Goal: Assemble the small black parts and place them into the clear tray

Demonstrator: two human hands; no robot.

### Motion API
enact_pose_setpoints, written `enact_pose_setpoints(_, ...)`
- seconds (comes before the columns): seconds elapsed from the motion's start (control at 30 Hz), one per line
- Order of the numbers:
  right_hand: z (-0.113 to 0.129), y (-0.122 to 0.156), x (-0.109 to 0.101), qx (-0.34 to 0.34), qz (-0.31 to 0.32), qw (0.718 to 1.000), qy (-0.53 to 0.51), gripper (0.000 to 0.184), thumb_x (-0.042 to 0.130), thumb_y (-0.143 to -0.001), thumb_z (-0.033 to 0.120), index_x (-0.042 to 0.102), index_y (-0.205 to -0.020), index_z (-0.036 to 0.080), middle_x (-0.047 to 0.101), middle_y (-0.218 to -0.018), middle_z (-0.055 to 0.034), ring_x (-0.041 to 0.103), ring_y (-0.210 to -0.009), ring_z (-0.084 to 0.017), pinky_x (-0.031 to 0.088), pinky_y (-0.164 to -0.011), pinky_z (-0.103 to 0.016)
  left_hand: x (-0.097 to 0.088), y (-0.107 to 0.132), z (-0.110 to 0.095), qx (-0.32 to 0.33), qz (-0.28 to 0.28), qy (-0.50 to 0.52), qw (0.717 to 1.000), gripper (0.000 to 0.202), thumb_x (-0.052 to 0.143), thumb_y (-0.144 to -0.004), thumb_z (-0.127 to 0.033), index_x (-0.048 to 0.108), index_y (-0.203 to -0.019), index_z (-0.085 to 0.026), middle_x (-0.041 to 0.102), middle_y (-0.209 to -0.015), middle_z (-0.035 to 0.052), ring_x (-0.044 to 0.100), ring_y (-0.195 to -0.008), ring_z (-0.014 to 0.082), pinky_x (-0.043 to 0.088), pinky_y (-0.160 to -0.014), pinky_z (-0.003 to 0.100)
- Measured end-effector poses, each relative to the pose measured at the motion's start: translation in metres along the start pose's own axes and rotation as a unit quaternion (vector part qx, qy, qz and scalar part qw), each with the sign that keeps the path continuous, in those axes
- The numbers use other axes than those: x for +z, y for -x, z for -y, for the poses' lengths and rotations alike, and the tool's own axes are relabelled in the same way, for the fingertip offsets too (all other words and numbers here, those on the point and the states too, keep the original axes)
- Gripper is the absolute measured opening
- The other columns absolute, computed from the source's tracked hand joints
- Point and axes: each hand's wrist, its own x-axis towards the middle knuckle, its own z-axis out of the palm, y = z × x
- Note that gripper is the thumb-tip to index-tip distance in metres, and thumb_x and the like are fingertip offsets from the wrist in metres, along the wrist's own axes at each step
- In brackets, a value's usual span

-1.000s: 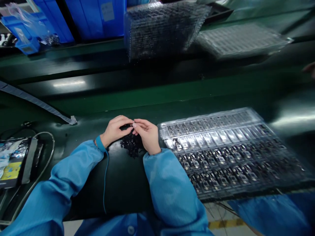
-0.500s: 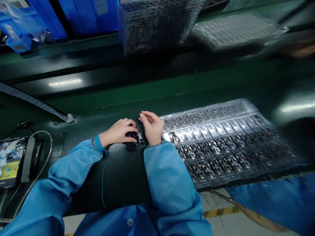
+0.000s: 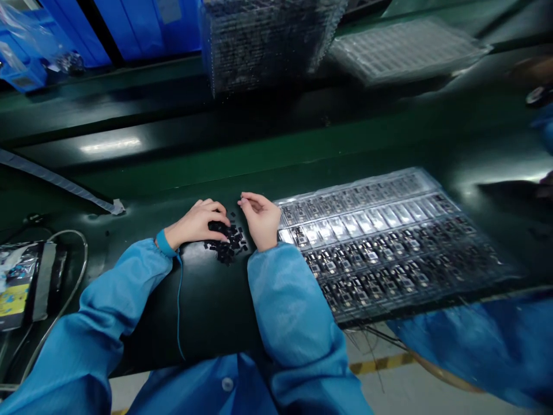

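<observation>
A loose pile of small black pieces (image 3: 228,245) lies on the dark green table. My left hand (image 3: 196,223) rests at the pile's left side, fingers curved over it and thumb apart from them; black pieces show in the gap. To the right of the pile, my right hand (image 3: 260,216) is raised, with thumb and forefinger pinched together. Whatever is in that pinch is too small to make out. Just beyond my right hand lies a clear plastic tray (image 3: 341,216) with rows of small circuit boards (image 3: 369,253) in its pockets.
A stack of clear trays (image 3: 268,49) and another flat tray (image 3: 410,49) sit on the shelf above. Blue bins (image 3: 147,29) stand at its left. A cable (image 3: 80,282) and a black packet (image 3: 21,282) lie at the left. Another person's blue sleeve (image 3: 475,346) is at lower right.
My left hand has drawn slightly back from the pile, and the black pieces now look more spread out. The right hand keeps its pinch. The whole view has shifted a little.
</observation>
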Motion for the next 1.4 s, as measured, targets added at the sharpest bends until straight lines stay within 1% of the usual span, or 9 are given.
enact_pose_setpoints(0.07, -0.002, 0.0, 0.0, 0.002, 0.0, 1.0, 0.0, 0.021, 0.068, -0.083, 0.031, 0.073, -0.097, 0.016, 0.076, -0.09, -0.0072, 0.074, -0.083, -0.021, 0.061, -0.082, -0.034, 0.001, 0.0, 0.002, -0.01, -0.026, 0.032, 0.999, 0.026, 0.072, -0.083, -0.046, 0.076, -0.098, -0.026, 0.069, -0.108, 0.0059, 0.062, -0.101, 0.0232, 0.043, -0.096, 0.039)
enact_pose_setpoints(0.13, -0.003, 0.0, 0.0, 0.009, 0.001, 1.0, -0.003, 0.023, 0.068, -0.083, 0.033, 0.073, -0.098, 0.016, 0.076, -0.092, -0.0073, 0.074, -0.084, -0.021, 0.061, -0.083, -0.035, 0.002, -0.001, 0.004, -0.025, -0.063, 0.08, 0.994, 0.024, 0.066, -0.088, -0.042, 0.075, -0.1, -0.023, 0.071, -0.103, 0.0061, 0.064, -0.094, 0.0206, 0.047, -0.09, 0.035)
enact_pose_setpoints(0.23, -0.003, 0.0, 0.001, 0.023, 0.003, 1.0, -0.012, 0.025, 0.069, -0.083, 0.036, 0.073, -0.098, 0.016, 0.076, -0.093, -0.0079, 0.075, -0.085, -0.022, 0.061, -0.083, -0.036, 0.004, 0.0, 0.007, -0.048, -0.105, 0.117, 0.986, 0.025, 0.064, -0.09, -0.04, 0.074, -0.102, -0.021, 0.073, -0.099, 0.0054, 0.065, -0.084, 0.018, 0.05, -0.08, 0.03)
enact_pose_setpoints(0.37, 0.0, 0.0, 0.002, 0.03, -0.006, 0.999, -0.019, 0.028, 0.072, -0.081, 0.039, 0.073, -0.095, 0.015, 0.076, -0.092, -0.0089, 0.075, -0.082, -0.023, 0.061, -0.08, -0.036, 0.007, 0.001, 0.007, -0.067, -0.131, 0.107, 0.983, 0.024, 0.063, -0.091, -0.039, 0.074, -0.103, -0.022, 0.074, -0.092, 0.004, 0.066, -0.08, 0.018, 0.049, -0.077, 0.03)
enact_pose_setpoints(0.6, 0.001, -0.002, 0.001, 0.039, 0.022, 0.999, 0.006, 0.026, 0.072, -0.08, 0.037, 0.074, -0.093, 0.015, 0.077, -0.087, -0.0089, 0.075, -0.079, -0.022, 0.061, -0.079, -0.035, 0.008, -0.002, 0.005, -0.036, -0.108, 0.103, 0.988, 0.02, 0.063, -0.091, -0.038, 0.077, -0.092, -0.023, 0.074, -0.091, 0.0053, 0.067, -0.084, 0.0188, 0.048, -0.083, 0.033)
enact_pose_setpoints(0.77, 0.003, 0.0, -0.001, 0.03, 0.022, 0.999, 0.028, 0.025, 0.073, -0.079, 0.036, 0.074, -0.093, 0.015, 0.077, -0.088, -0.0084, 0.074, -0.08, -0.022, 0.06, -0.08, -0.034, 0.009, -0.001, 0.003, -0.032, -0.119, 0.103, 0.987, 0.016, 0.064, -0.089, -0.034, 0.076, -0.09, -0.022, 0.074, -0.087, 0.0044, 0.065, -0.078, 0.0169, 0.047, -0.079, 0.032)
enact_pose_setpoints(1.03, -0.005, -0.002, -0.001, -0.001, 0.024, 0.998, 0.051, 0.02, 0.071, -0.082, 0.035, 0.073, -0.091, 0.018, 0.076, -0.084, -0.0065, 0.073, -0.076, -0.021, 0.059, -0.073, -0.032, 0.014, 0.001, 0.006, -0.039, -0.139, 0.117, 0.983, 0.015, 0.061, -0.09, -0.025, 0.075, -0.09, -0.019, 0.074, -0.085, 0.0041, 0.065, -0.077, 0.0157, 0.046, -0.079, 0.03)
enact_pose_setpoints(1.27, -0.004, -0.002, 0.001, -0.012, 0.019, 0.998, 0.053, 0.015, 0.07, -0.082, 0.031, 0.073, -0.089, 0.019, 0.075, -0.084, -0.0053, 0.072, -0.075, -0.02, 0.059, -0.071, -0.03, 0.013, 0.001, 0.005, -0.039, -0.15, 0.123, 0.98, 0.015, 0.062, -0.089, -0.027, 0.072, -0.083, -0.018, 0.07, -0.078, 0.003, 0.061, -0.071, 0.0143, 0.045, -0.074, 0.028)
enact_pose_setpoints(1.4, -0.002, -0.002, 0.002, -0.017, 0.018, 0.999, 0.046, 0.013, 0.07, -0.082, 0.031, 0.073, -0.089, 0.019, 0.075, -0.084, -0.0049, 0.072, -0.075, -0.02, 0.058, -0.071, -0.03, 0.013, 0.002, 0.006, -0.029, -0.146, 0.128, 0.98, 0.018, 0.06, -0.092, -0.03, 0.072, -0.084, -0.018, 0.071, -0.084, 0.0049, 0.063, -0.077, 0.0157, 0.046, -0.078, 0.03)
